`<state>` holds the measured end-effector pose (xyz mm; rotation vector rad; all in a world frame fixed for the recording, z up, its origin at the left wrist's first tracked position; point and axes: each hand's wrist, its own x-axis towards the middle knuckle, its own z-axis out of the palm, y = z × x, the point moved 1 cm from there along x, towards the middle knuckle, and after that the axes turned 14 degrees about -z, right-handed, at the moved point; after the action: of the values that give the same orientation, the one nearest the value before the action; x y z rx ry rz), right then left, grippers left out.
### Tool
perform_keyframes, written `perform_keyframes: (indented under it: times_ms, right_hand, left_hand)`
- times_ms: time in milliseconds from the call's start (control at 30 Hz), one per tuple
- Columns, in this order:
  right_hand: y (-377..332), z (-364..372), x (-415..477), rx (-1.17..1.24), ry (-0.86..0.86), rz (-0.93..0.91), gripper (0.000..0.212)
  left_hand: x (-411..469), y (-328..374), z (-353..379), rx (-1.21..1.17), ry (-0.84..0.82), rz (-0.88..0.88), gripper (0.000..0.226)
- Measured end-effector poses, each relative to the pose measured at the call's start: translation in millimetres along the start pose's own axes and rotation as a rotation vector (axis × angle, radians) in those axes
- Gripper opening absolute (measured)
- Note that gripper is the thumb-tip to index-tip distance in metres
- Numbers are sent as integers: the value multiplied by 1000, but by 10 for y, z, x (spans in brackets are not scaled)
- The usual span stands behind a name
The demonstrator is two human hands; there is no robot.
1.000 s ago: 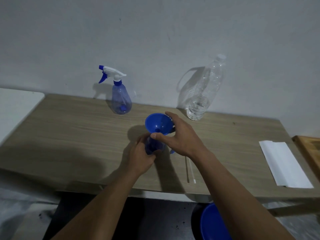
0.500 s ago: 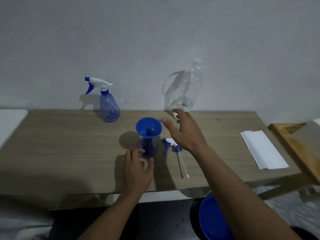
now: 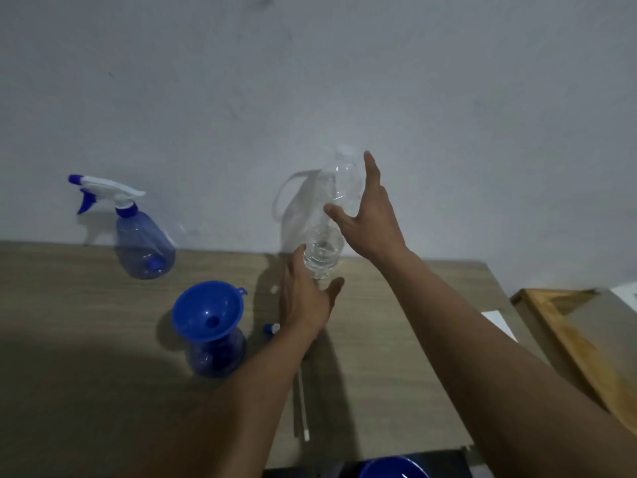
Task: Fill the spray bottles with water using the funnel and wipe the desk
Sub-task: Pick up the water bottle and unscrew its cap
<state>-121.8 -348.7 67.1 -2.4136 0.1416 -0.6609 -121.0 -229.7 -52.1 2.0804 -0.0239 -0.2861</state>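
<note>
- Your left hand [image 3: 305, 305]: released, fingers straight and spread, thumb out; it sits low at the base of the clear water bottle [image 3: 322, 257], holding nothing. Whether the fingertips touch the bottle cannot be told.
- Your right hand [image 3: 370, 222]: released, fingers straight and pointing up, thumb across the bottle's upper half; contact cannot be told.
- Clear water bottle: upright at the back of the desk [image 3: 86, 305], by the wall, a little water in the bottom.
- Funnel [image 3: 206, 312]: blue, seated in the neck of the open spray bottle [image 3: 215, 358], left of your left forearm.
- Second spray bottle [image 3: 144, 250]: trigger top on, back left, well apart from the hands.
- Sprayer head with tube [image 3: 300, 401]: lying on the desk, partly hidden under your left forearm.
- White paper [image 3: 496, 320]: right side of the desk, mostly hidden.
- Blue basin [image 3: 393, 469]: below the desk's front edge.
</note>
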Motion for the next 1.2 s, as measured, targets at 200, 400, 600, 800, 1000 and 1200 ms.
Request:
perform_keyframes:
  times_ms: [200, 400, 600, 800, 1000, 1200]
  right_hand:
    - [249, 116, 298, 6, -21, -139, 100]
    - [314, 42, 274, 48, -5, -170, 97]
    - [284, -105, 39, 89, -18, -109, 95]
    - [193, -315, -364, 98, -7, -73, 86]
    - [13, -543, -793, 111, 13, -51, 85]
    - [-70, -666, -1225, 133, 15, -8, 85]
  left_hand:
    - [691, 140, 310, -126, -65, -66, 114]
    - [787, 243, 314, -74, 14, -93, 76]
    - [479, 215, 239, 4, -5, -77, 87]
    - [4, 87, 139, -45, -31, -61, 83]
    - [-486, 3, 96, -99, -57, -69, 79]
    - [-868, -102, 94, -51, -119, -82, 88]
